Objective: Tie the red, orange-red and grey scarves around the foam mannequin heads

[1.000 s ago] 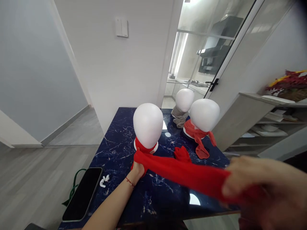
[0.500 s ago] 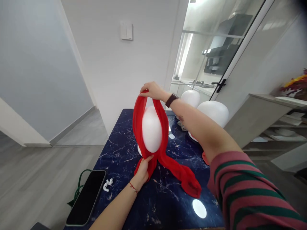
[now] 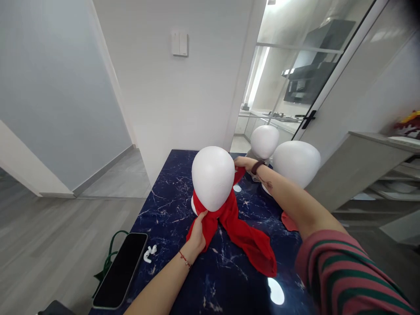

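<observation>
A white mannequin head [image 3: 213, 177] stands upright on the dark blue marbled table [image 3: 164, 192]. Round its neck lies a red scarf [image 3: 251, 243], one tail stretching to the front right over the tabletop. My left hand [image 3: 197, 234] is closed on the scarf just below the chin, thumb uppermost. Behind the head's right side, my right hand [image 3: 244, 163] grips another part of the scarf and holds it off the neck. The back of the neck is hidden by the head.
Two more white mannequin heads, a far one [image 3: 264, 141] and a nearer one [image 3: 295, 164], stand at the back right. A phone [image 3: 120, 270] and white earbuds [image 3: 150, 253] lie on the left. A glass door [image 3: 288, 65] and shelves [image 3: 390, 175] are beyond.
My right hand has come down from above the mannequin head to behind its right side, taking the scarf loop off the face. My left hand keeps its hold under the chin.
</observation>
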Tool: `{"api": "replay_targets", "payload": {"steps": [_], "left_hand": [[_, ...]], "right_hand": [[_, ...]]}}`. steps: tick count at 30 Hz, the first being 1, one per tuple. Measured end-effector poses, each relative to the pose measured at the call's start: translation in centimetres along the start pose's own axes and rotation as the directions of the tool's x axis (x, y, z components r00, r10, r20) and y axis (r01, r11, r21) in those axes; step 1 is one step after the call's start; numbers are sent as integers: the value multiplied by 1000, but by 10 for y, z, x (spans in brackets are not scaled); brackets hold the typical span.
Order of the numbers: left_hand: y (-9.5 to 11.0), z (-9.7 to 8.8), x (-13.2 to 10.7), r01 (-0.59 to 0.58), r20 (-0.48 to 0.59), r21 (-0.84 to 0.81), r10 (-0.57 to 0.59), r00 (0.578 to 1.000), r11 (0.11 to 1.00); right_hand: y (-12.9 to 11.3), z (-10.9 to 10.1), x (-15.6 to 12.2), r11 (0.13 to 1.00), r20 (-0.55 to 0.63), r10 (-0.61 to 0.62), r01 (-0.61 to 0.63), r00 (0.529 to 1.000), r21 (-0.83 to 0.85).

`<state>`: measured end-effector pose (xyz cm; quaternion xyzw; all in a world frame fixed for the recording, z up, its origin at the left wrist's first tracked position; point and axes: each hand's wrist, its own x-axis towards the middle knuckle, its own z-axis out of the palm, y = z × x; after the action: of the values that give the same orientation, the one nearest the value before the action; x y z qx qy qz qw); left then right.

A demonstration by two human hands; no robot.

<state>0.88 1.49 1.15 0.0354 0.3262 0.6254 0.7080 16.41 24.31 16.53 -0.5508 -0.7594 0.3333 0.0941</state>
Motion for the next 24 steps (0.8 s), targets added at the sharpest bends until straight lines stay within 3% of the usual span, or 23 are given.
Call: {"api": "replay_targets", "payload": {"steps": [5, 9, 11, 14, 17, 20, 21, 22, 24], "left_hand": [[1, 0, 3, 54, 98, -48, -49, 994, 997], [0, -1, 6, 52, 110, -35, -47, 993, 998], [-1, -2, 8, 55, 115, -30, -51, 992, 998], [-2, -1, 8, 55, 141, -22, -51, 989, 998], [-1, 1, 5, 58, 164, 7, -59, 985, 998], [0, 1, 3, 81, 213, 29, -86, 973, 996], [1, 1, 3, 83, 232, 33, -89, 969, 996], [1, 1, 3, 83, 239, 38, -89, 967, 996], [1, 0, 4, 76, 227, 48, -85, 970, 996]], "right_hand": [[52, 19, -73, 955, 306, 10, -99, 952, 278], [62, 53, -134, 868, 548, -205, -108, 811, 484], [58, 73, -157, 803, 517, -337, -46, 787, 594], [47, 101, -183, 682, 350, -381, 5, 856, 731], [40, 125, -202, 451, 306, -294, -151, 905, 880], [39, 142, -221, 201, 317, -285, -267, 905, 942], [40, 145, -228, 189, 317, -324, -267, 891, 945], [40, 147, -234, 230, 319, -375, -246, 871, 942], [40, 145, -247, 394, 319, -452, -135, 833, 909]]}}
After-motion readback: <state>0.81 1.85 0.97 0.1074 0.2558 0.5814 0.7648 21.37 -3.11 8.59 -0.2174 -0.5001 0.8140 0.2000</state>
